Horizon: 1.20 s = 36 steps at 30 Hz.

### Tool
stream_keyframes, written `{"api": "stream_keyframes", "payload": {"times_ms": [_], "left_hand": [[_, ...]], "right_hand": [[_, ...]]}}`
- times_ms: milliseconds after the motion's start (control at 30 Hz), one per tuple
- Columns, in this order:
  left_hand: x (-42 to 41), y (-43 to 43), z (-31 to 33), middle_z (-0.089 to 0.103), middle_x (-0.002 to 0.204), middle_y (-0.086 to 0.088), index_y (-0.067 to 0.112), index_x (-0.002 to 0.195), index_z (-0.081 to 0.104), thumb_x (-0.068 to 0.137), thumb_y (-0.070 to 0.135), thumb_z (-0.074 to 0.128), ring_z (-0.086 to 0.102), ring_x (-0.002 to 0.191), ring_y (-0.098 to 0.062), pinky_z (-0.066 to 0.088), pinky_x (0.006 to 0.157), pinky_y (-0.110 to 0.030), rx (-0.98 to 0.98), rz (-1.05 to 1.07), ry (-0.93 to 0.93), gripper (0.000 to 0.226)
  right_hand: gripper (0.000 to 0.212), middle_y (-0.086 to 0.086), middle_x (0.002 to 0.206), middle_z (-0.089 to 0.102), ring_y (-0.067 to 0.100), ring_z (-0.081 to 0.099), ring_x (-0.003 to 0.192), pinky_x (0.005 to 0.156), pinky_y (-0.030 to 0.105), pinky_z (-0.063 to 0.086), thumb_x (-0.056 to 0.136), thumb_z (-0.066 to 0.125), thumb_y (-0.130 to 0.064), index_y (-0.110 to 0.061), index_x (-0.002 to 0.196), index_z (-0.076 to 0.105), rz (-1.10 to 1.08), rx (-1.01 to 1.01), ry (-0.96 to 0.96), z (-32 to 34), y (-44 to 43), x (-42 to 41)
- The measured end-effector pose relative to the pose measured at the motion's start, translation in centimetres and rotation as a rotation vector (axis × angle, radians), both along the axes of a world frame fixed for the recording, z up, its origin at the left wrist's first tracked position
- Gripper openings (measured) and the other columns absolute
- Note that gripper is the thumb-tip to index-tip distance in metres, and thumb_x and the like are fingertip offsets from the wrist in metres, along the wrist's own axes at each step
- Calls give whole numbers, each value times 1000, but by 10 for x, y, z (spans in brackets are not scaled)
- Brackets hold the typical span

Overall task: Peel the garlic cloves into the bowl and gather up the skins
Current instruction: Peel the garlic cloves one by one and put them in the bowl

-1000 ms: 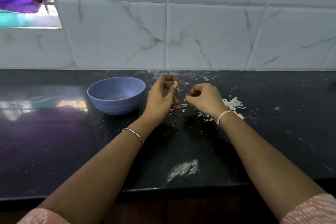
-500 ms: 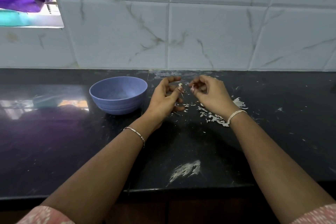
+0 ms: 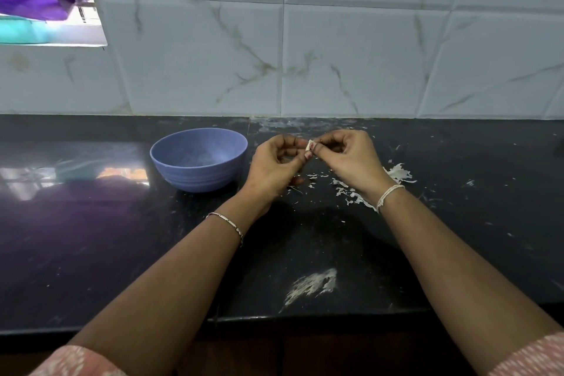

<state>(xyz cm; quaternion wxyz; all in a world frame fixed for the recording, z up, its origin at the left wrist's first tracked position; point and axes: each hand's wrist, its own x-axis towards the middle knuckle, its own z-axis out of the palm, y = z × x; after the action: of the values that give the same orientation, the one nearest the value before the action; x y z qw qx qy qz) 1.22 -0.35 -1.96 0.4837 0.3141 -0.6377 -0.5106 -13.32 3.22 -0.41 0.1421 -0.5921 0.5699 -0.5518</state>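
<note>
Pale garlic clove (image 3: 309, 145) sits largely hidden, pinched in both grips: left hand (image 3: 273, 165), right hand (image 3: 351, 159).

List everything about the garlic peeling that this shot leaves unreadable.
All in the head view:
- garlic clove: tiny and mostly covered by the fingertips of the left hand and right hand pinching it; how much skin remains cannot be told.
- bowl: its inside is a pale blur, so its contents are unclear.
- skins: the pile is partly hidden behind the right wrist.
</note>
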Motion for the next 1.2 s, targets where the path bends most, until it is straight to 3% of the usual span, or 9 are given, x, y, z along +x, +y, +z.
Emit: {"api": "stream_keyframes", "payload": {"times_ms": [233,333,433,667,867,967,1033,1133,1200], "left_hand": [[1,2,1,68,77,-6,8,96,69,88,4,70,57,62,-10,57,62,-29,26,5,3,9],[0,2,2,69,71,-2,4,95,68,88,2,68,58,55,-7,55,58,-24,68,-12,42,7],[1,3,3,70,75,-5,2,96,68,89,3,67,59,55,-7,55,56,-22,94,-33,60,7],[2,1,0,64,83,-4,7,97,66,93,15,63,60,68,-8,56,55,-22,144,-75,32,9],[3,3,2,66,77,1,9,93,66,93,16,63,60,65,-5,60,62,-26,190,-104,131,7],[4,3,3,67,78,0,9,91,67,92,14,65,61,65,-6,60,63,-27,211,-96,144,6],[4,4,3,67,77,0,8,91,67,91,13,65,61,66,-8,60,62,-26,222,-90,135,5],[4,5,3,66,81,-2,5,96,67,92,12,64,61,67,-8,60,60,-25,243,-101,120,8],[3,5,3,65,83,-3,6,97,67,93,12,63,61,67,-9,59,58,-25,255,-102,109,9]], "right_hand": [[10,5,80,74,7,63,69,63,15,48,78,77,-10,-17,73,71,-26,-31,-21,0,1,3],[12,5,76,70,7,60,68,62,16,47,76,78,-8,-14,72,69,-27,-43,-61,0,2,4],[16,0,70,65,9,58,68,65,22,47,75,77,-6,-15,68,67,-3,-42,-136,0,2,6],[16,-2,68,58,6,53,67,65,19,45,77,72,1,-10,70,64,37,-63,-236,0,1,9],[19,-8,64,59,4,52,63,63,20,44,78,71,-5,-17,65,65,-70,4,-132,-4,-2,-2],[8,-4,77,65,6,55,66,58,20,48,89,70,-20,-19,82,71,11,128,-101,1,3,-5],[15,-4,85,65,8,55,69,57,22,49,94,64,-30,-20,86,72,48,165,-85,3,6,-6],[21,-3,77,63,16,58,70,61,29,49,81,79,-30,-19,66,68,-44,84,-7,4,5,-9],[27,-3,68,60,12,54,63,60,25,47,70,87,-20,-15,66,61,-82,73,-28,4,5,-10]]}}
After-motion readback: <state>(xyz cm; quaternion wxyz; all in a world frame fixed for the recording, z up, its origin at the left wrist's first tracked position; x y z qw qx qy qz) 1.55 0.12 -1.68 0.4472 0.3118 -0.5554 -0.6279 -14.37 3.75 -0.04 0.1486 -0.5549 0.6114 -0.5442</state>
